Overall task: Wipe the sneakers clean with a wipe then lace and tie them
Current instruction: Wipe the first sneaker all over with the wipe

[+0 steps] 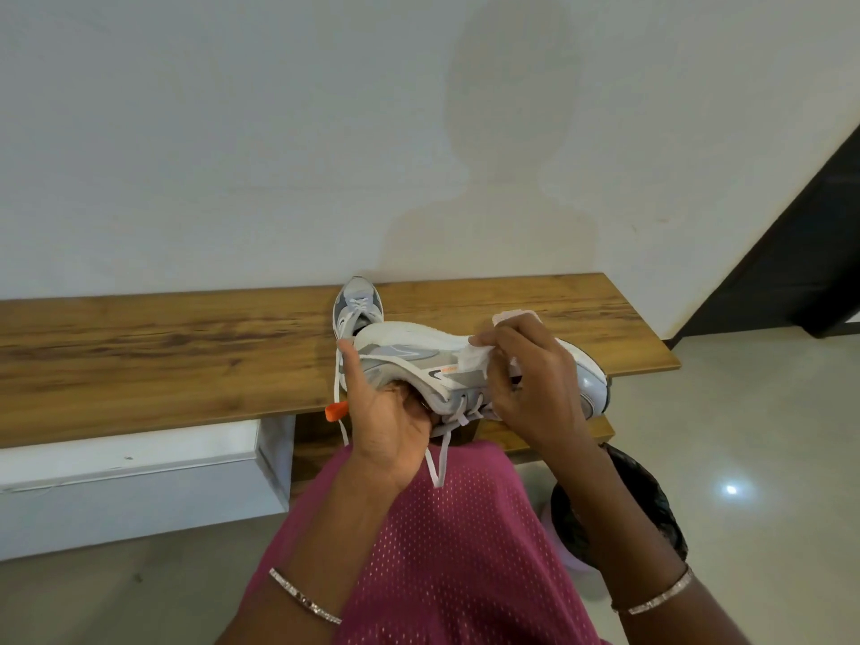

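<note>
Over bench [186,356]: left hand [386,421] clasps sneaker [409,356] heel; right hand [535,388] pinches wipe [474,360] against it.

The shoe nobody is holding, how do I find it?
Look along the long wooden shelf under the white wall. The sneaker stands there on its sole, by the wall. Unlike its twin, held sideways in the left hand, no hand holds it.

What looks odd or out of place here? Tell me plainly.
Nothing is damaged or spilled. The sneaker, held on its side by the left hand while the right hand holds a wipe against it, has loose laces dangling below. The other sneaker stands upright on the bench.
</note>
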`<control>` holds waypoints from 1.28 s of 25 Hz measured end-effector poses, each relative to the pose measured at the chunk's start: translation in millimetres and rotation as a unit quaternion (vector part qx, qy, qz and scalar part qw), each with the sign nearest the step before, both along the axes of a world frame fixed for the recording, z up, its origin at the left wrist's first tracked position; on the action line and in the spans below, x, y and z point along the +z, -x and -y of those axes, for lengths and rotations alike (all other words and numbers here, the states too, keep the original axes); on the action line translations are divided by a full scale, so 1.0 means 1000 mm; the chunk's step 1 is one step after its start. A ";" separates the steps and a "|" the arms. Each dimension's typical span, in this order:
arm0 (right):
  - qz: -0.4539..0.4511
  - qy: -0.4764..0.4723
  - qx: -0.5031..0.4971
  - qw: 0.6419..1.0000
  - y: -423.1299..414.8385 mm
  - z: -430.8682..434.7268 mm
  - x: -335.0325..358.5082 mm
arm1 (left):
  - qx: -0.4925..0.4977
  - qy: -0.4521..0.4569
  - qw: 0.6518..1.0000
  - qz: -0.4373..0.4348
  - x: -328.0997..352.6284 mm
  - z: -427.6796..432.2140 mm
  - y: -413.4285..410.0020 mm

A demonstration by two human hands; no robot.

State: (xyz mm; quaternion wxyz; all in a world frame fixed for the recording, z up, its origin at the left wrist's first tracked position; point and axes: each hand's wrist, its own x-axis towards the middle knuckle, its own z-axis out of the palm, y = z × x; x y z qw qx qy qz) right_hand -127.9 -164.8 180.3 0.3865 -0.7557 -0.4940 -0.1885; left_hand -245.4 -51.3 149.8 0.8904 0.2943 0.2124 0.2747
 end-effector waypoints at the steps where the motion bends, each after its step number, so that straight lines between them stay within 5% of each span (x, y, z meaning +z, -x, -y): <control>1: -0.034 -0.007 -0.013 0.999 -0.001 0.001 0.002 | 0.008 -0.027 1.000 -0.001 0.000 -0.001 -0.001; 9: -0.146 0.029 -0.088 0.985 0.006 -0.030 0.014 | -0.050 -0.172 0.983 -0.032 0.010 0.011 0.002; 18: -0.048 -0.046 0.060 0.996 0.021 -0.055 0.045 | -0.101 -0.289 0.944 -0.123 0.005 0.013 0.000; 21: -0.041 -0.052 0.029 0.997 0.013 -0.043 0.033 | -0.112 -0.305 0.938 -0.119 0.007 0.014 -0.001; 26: -0.148 -0.045 -0.037 0.987 0.003 -0.028 0.022 | -0.133 -0.330 0.924 -0.142 0.013 0.010 0.001; 32: -0.036 0.009 0.038 0.999 0.015 -0.059 0.060 | -0.178 -0.422 0.866 -0.199 0.025 0.022 0.004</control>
